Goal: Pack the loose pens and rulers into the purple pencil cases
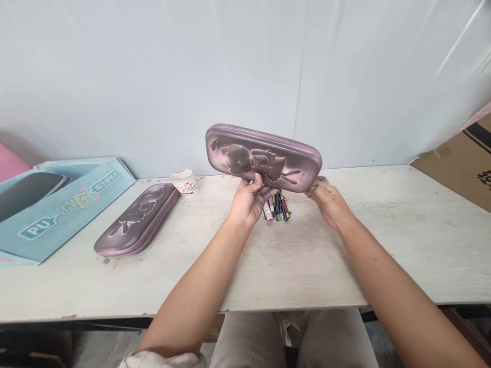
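Raised above the table is a dark purple-pink pencil case point(264, 158) with an embossed cartoon figure on its face. My left hand point(250, 200) grips its lower edge, thumb on the front and fingers beneath. At the lower right corner my right hand point(325, 197) is closed on the case, its fingertips partly hidden behind it. The case looks zipped and tilts down to the right. Beneath it a bunch of pens point(279, 207) lies on the table, partly covered by the case and my left hand. A second, similar pencil case point(138, 220) lies on the table to the left.
A white paper cup point(184, 183) stands against the far end of the second case. On the left is a blue open box point(69, 209) with a dark item inside. A brown carton point(460, 158) sits at the right. The wall point(245, 66) closes off the table's point(299, 271) back edge.
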